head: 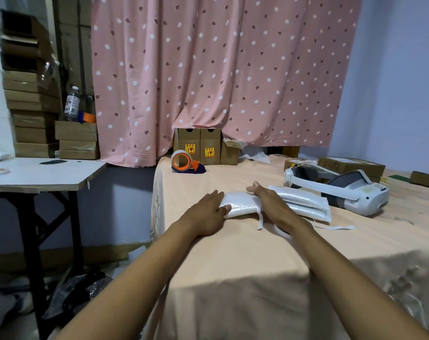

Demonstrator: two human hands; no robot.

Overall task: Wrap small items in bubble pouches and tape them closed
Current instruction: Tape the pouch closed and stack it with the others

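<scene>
Pouch (241,204) lay at frame centre on the covered surface (233,261); pouch stack (304,202) just right, headset (343,190) beyond. Tape dispenser (186,163) sat above centre, boxes (203,147) behind.

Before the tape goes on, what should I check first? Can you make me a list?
1. Pouch held still: ok. The left hand and right hand both lie flat on the bubble pouch.
2. Tape in hand: not ok. The tape dispenser sits farther back on the cloth, and no hand touches it.
3. Item inside: cannot tell. The pouch looks puffy but hides what is in it.
4. Opening folded shut: cannot tell. The hands cover both ends.
5. Scraps out of the way: not ok. A white strip lies against the pouch's near edge.
</scene>
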